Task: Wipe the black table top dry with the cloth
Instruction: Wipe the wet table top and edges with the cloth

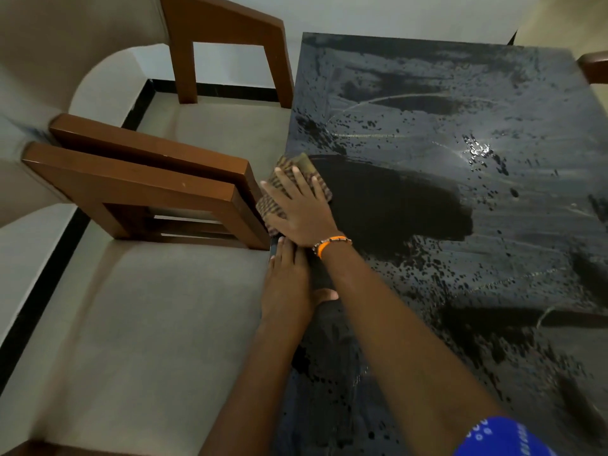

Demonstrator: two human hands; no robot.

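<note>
On table top (427, 110): right hand (301, 212), cloth (283, 189)

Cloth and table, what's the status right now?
Right hand flat on cloth at table top's left edge. Left hand resting open beside it. Droplets across most of the surface. Armchair close alongside.

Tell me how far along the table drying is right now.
Early on. One dark wiped streak runs out from the cloth at the table top's left edge. The right hand presses flat on the cloth; the left hand rests on the edge. Droplets and smears still cover most of the remaining surface.
</note>
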